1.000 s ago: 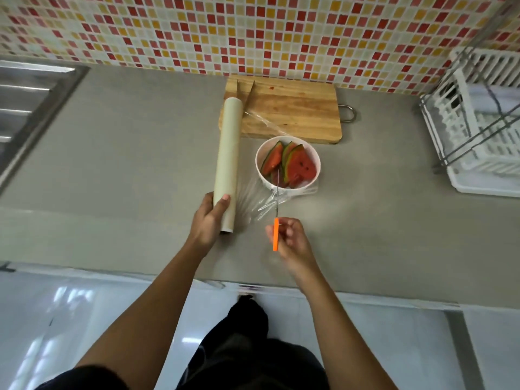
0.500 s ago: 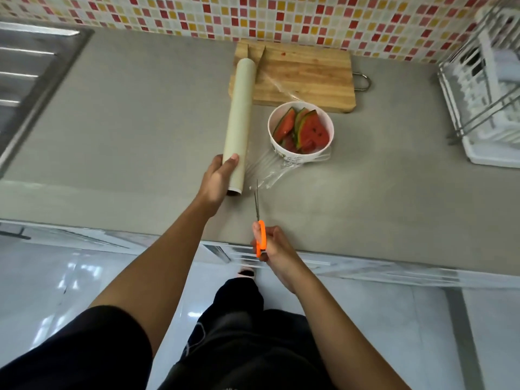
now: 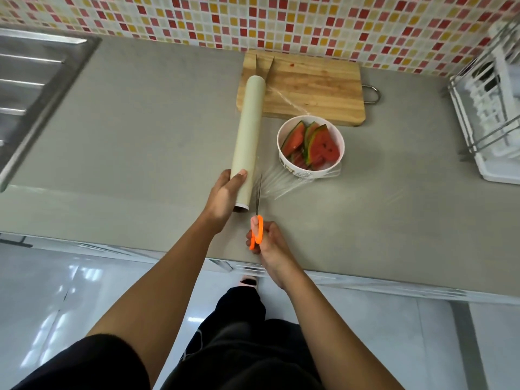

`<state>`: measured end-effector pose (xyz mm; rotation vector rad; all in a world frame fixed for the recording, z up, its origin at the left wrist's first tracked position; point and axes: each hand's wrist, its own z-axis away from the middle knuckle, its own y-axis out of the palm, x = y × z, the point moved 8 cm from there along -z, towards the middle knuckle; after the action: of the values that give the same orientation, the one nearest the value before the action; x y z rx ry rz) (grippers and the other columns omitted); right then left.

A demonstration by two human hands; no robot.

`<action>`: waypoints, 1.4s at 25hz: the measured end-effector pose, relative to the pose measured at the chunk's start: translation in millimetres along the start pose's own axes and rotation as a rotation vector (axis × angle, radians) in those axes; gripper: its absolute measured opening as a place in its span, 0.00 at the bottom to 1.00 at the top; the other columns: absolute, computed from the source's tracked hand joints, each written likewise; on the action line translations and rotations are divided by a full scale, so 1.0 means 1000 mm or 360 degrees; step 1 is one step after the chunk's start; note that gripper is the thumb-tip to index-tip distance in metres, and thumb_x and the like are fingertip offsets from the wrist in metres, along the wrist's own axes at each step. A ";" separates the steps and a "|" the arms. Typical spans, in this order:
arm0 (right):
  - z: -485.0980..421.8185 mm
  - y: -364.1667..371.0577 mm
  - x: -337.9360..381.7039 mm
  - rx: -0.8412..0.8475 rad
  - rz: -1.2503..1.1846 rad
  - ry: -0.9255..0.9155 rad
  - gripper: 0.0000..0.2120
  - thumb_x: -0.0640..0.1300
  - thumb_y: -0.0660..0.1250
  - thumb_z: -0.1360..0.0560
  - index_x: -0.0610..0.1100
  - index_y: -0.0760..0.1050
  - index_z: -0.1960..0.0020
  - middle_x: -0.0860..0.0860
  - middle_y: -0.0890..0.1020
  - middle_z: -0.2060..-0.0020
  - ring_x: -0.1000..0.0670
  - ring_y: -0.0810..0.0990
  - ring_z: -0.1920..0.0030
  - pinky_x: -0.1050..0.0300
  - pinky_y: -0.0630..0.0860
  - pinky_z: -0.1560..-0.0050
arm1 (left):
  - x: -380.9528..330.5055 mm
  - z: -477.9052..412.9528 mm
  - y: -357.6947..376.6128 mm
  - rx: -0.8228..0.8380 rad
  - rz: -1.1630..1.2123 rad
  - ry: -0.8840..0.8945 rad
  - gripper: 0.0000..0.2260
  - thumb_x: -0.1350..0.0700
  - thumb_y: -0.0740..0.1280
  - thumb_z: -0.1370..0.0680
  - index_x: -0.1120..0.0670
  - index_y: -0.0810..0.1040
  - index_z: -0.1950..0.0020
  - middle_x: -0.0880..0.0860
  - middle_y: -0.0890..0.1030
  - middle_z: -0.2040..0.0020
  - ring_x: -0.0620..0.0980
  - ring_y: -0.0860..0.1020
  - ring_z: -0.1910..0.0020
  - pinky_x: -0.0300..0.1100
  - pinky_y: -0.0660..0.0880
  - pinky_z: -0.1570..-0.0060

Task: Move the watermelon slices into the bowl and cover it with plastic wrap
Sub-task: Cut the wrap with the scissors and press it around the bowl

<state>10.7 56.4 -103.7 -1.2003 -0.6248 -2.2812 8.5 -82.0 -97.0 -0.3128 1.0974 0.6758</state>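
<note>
A white bowl [image 3: 336, 164] on the grey counter holds several watermelon slices [image 3: 320, 143]. Clear plastic wrap [image 3: 277, 185] stretches from the bowl to a long beige roll [image 3: 249, 136] lying to its left. My left hand [image 3: 225, 192] grips the near end of the roll. My right hand [image 3: 267, 243] holds orange-handled scissors [image 3: 257, 220], whose blades point away from me at the film's near edge, right beside the roll.
A wooden cutting board [image 3: 312, 88] lies behind the bowl against the tiled wall. A steel sink [image 3: 31, 88] is at the far left. A white dish rack [image 3: 489, 108] stands at the right. The counter's front edge runs just below my hands.
My right hand drew the scissors back from the bowl toward the counter edge, then brought the blades up beside the roll's near end. My left hand stays on the roll.
</note>
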 end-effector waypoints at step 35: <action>-0.076 -0.017 0.047 -0.0044 0.0006 -0.0194 0.09 0.56 0.67 0.29 0.51 0.76 0.59 0.55 0.77 0.66 0.59 0.75 0.65 0.68 0.72 0.61 | -0.003 0.006 -0.001 0.0029 -0.0005 0.0120 0.18 0.46 0.63 0.27 0.57 0.73 0.45 0.52 0.80 0.54 0.42 0.80 0.61 0.33 0.75 0.65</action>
<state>-70.3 14.6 -105.4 -1.3606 -0.6362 -2.2329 12.9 -80.5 -92.1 -0.3262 1.1744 0.6552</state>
